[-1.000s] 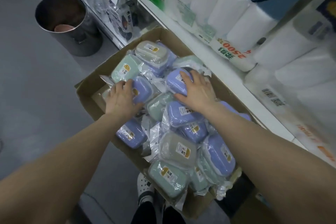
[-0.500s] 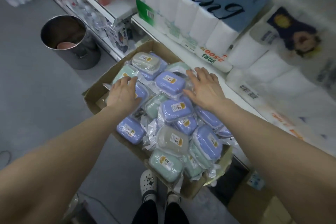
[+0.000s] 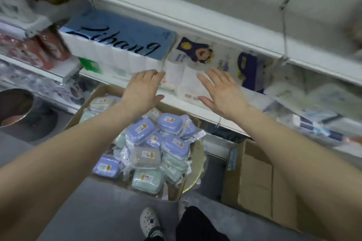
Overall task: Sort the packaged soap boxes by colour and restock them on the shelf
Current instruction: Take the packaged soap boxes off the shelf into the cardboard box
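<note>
Looks like a shop aisle: tiered white shelves [image 3: 176,15] crammed with wrapped toilet-roll packs [image 3: 117,45], red packets [image 3: 49,51] further left, a barcode sticker [image 3: 191,96] on one pack, and on the floor [image 3: 88,211] below, an open carton [image 3: 86,107] heaped with bagged soap boxes [image 3: 141,129], a second carton [image 3: 254,172] beside

Both arms outstretched, left hand [image 3: 142,89] and right hand [image 3: 223,89] empty

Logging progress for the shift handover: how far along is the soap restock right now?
Done: nothing shows; the shelf in view carries toilet-roll packs, no soap. In hand: nothing; left hand and right hand are open and empty, reaching toward those packs. Left: purple, green and grey soap boxes lie mixed in the carton, all to sort and shelve.
</note>
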Tool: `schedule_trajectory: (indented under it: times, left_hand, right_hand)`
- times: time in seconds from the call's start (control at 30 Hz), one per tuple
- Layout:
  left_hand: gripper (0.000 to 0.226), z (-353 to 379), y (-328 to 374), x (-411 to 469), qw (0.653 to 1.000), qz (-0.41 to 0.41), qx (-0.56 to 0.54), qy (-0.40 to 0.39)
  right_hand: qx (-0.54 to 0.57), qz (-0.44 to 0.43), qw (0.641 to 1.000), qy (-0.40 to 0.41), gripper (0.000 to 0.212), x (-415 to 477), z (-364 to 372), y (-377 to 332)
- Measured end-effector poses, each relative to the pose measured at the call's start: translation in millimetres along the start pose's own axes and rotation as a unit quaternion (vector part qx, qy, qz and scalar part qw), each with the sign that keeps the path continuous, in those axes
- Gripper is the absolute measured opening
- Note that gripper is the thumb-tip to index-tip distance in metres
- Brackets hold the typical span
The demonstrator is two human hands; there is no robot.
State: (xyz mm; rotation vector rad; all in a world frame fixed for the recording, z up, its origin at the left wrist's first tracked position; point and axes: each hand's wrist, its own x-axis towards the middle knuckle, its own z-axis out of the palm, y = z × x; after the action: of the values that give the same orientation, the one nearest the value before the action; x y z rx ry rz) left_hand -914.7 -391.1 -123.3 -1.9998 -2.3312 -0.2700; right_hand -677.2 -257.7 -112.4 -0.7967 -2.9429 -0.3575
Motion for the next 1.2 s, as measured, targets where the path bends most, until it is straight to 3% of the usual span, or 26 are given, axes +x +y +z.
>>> schedule_trajectory:
  times: [0.33,0.7,0.93,1.1,1.2]
  left_hand:
    - [0.063,-97.4,191.0,127.1,0.969,0.204,-0.009,0.138]
    - [0.069,-94.6,436.0,247.7,0.938,0.315,-0.019,0.143]
    - [0.081,-64.7,522.9,318.0,0.932,0.341,0.006,0.124]
    - [0.096,-61.6,547.9,347.9,0.942,0.33,0.046,0.047]
    - [0.087,-65.0,542.4,345.1,0.942,0.326,0.039,0.069]
  right_hand:
    - [-0.115,0.178,0.968,0.135,0.058,-131.1,-112.8,181.6]
    - [-0.149,0.338,0.925,0.088,0.066,-270.5,-130.7,373.6]
    - [-0.138,0.345,0.926,0.072,0.067,-293.2,-107.1,443.7]
    - [-0.119,0.333,0.932,0.075,0.066,-287.1,-97.8,477.4]
    - [-0.104,0.323,0.936,0.088,0.062,-274.4,-94.4,493.7]
